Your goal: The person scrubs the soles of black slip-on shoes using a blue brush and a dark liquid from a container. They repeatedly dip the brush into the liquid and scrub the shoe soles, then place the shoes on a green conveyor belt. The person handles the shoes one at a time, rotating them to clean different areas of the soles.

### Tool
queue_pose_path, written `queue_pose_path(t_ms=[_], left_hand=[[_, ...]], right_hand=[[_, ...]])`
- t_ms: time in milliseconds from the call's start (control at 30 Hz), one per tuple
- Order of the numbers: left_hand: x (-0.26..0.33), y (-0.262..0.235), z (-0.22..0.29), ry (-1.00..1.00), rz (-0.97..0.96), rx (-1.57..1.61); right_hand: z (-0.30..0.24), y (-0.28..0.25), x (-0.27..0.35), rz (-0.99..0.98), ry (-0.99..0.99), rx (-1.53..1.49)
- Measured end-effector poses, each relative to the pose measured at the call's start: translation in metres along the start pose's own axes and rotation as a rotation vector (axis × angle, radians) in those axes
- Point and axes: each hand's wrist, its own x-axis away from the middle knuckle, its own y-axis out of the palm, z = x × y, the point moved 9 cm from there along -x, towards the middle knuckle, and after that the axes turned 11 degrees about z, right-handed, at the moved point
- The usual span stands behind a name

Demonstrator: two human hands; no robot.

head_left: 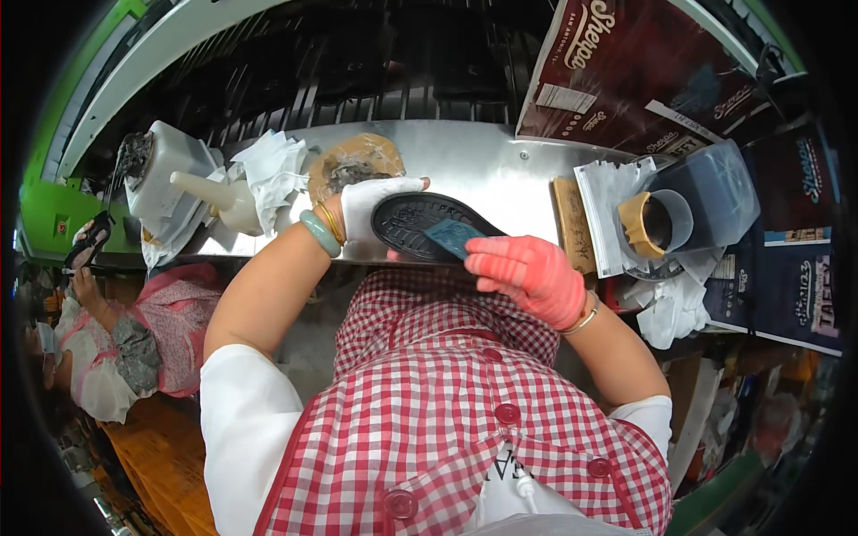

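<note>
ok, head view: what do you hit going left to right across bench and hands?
White tub → crumpled white paper → left hand → black sole → right hand → wooden block → clear plastic container.

Along the near edge of the metal table (478,165), which is gleaming smoothly, the black sole (402,223) is looking rubbery and ridged. Toward the right edge, the wooden block (570,223) is appearing matt; the plastic tub (728,192) is appearing glossy.
</note>
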Motion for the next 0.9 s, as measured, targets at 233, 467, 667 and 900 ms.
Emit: queue_pose_path(t_ms=[233,467,667,900], left_hand=[[0.013,0.011,-0.018,-0.074,-0.247,0.140],[0.035,0.033,-0.025,0.417,-0.316,0.045],[0.133,0.080,0.034,0.820,-0.234,0.069],[0.178,0.107,0.258,1.184,-0.251,0.272]], right_hand=[[-0.018,-0.056,0.009,0.101,0.157,0.057],[-0.019,-0.105,0.064,0.882,0.172,-0.044],[-0.007,-0.107,0.086,1.076,0.223,0.029],[-0.011,-0.101,0.076,1.062,0.244,0.067]])
